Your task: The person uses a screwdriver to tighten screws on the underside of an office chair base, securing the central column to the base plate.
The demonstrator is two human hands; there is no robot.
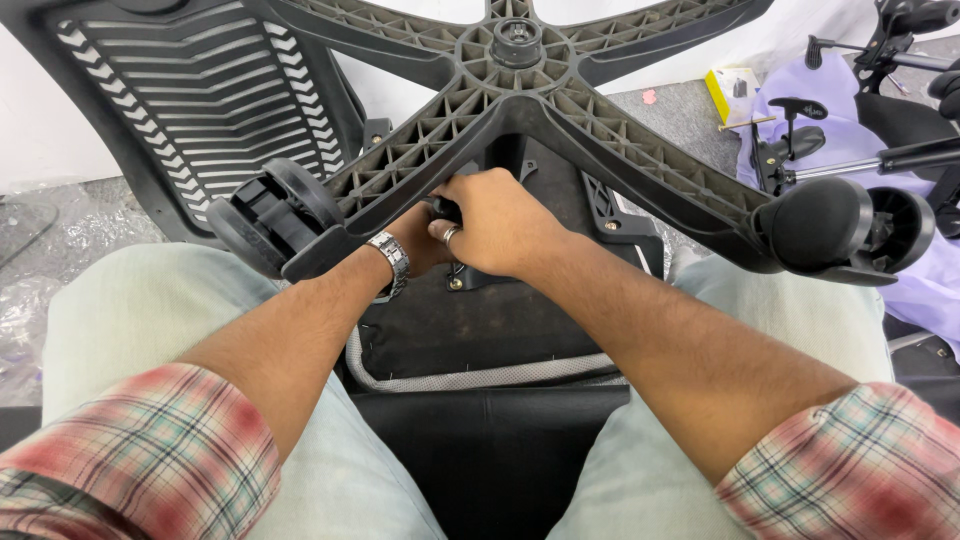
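Head view, looking down past both forearms onto an upturned office chair.

Judged well along: star base (pixel 520 100) already seated on the central column above the hands, casters already fitted, one wheel (pixel 275 215) just left of the left wrist, another (pixel 845 225) well off to the right of the right forearm. Left, as far as can be told: something at the mechanism beneath the seat, where both hands meet. Whether a fastener is going in or coming out, impossible to tell.

Right hand (pixel 500 225) curled over, ring on one finger, wrapped around a small black knob or lever (pixel 447 209) just under the hub; grip looks firm. Left hand (pixel 420 240) mostly hidden behind the right, wristwatch (pixel 390 262) showing; pressed against the same spot, but closed, open or holding — cannot tell.

Seat underside (pixel 480 320) directly below the hands, between the knees: dark fabric, a screw head just beneath the right hand, grey piping along the near edge. Base in black ribbed plastic, honeycomb webbing along each spoke. Slatted black backrest (pixel 200 90) up and left of the hands. Farther right, beyond the right forearm, loose chair parts (pixel 800 130) on lilac wrapping and a small yellow box (pixel 733 90).
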